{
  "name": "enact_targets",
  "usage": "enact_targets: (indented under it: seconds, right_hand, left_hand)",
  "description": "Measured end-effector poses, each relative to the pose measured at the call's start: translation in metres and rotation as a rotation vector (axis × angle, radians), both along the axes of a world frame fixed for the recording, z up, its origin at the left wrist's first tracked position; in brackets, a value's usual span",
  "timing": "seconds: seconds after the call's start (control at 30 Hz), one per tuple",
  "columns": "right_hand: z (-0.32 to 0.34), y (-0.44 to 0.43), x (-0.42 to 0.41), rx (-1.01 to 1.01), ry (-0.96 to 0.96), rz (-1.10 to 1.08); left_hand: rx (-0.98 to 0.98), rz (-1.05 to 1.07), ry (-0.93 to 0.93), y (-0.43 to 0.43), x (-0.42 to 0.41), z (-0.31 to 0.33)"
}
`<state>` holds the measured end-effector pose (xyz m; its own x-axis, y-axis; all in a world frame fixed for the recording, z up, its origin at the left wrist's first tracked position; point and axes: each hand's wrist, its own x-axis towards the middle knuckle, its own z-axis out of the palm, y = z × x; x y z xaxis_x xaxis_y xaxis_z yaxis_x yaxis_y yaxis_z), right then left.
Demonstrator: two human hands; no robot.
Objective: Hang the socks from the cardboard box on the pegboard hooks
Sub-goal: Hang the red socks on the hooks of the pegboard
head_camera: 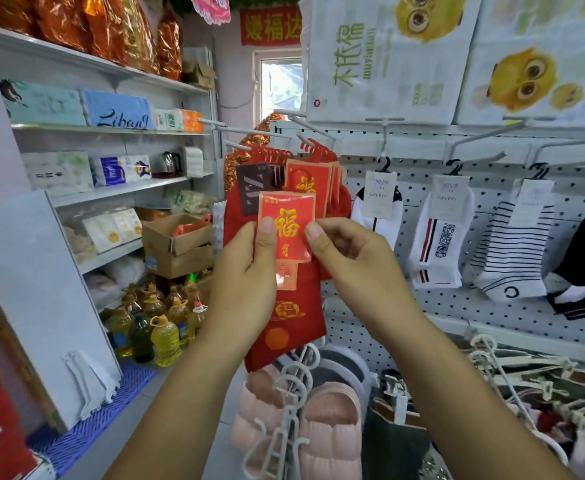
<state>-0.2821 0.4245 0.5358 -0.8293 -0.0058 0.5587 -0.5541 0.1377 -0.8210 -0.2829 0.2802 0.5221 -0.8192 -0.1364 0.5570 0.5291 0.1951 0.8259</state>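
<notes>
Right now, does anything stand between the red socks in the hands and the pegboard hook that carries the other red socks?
Nothing visible does. The left hand and right hand pinch the red socks just below the hook, whose tip is bare; red hangers crowd its shaft further back.

The left forearm and right forearm are bare, uncovered from the frame's lower edge to the wrists. The left grip and right grip are bare too, with short, rounded, plain thumbnails.

Forearms raised, left hand and right hand pinching, thumbs uppermost
</notes>
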Motion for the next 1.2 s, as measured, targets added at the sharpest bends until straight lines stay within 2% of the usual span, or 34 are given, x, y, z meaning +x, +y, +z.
enact_targets:
  seconds: [0.13, 0.33, 0.57, 0.77, 0.9, 1.03, 1.2]
  right_hand:
    - [0.007, 0.003, -0.005, -0.097, 0.030, -0.077]
    - [0.028, 0.014, -0.025, -0.099, 0.118, -0.257]
    - [0.034, 0.005, -0.048, 0.002, 0.142, -0.327]
    - [0.032, 0.007, -0.046, -0.004, 0.147, -0.329]
    - [0.022, 0.012, -0.035, -0.040, 0.118, -0.269]
    - [0.016, 0.017, -0.026, -0.030, 0.064, -0.147]
    - [0.021, 0.015, -0.028, 0.056, 0.082, -0.111]
  left_hand:
    - [0.027, -0.136, -0.074, 0.004, -0.001, 0.013]
    - [0.046, 0.069, 0.267, 0.001, -0.028, 0.050]
    - [-0.021, 0.144, 0.428, 0.012, -0.054, 0.079]
    - [-0.060, 0.167, 0.467, 0.009, -0.060, 0.083]
    - [-0.049, 0.099, 0.394, 0.004, -0.058, 0.079]
    - [-0.011, -0.104, 0.179, -0.003, -0.053, 0.064]
    - [0.081, -0.228, -0.043, -0.014, -0.054, 0.056]
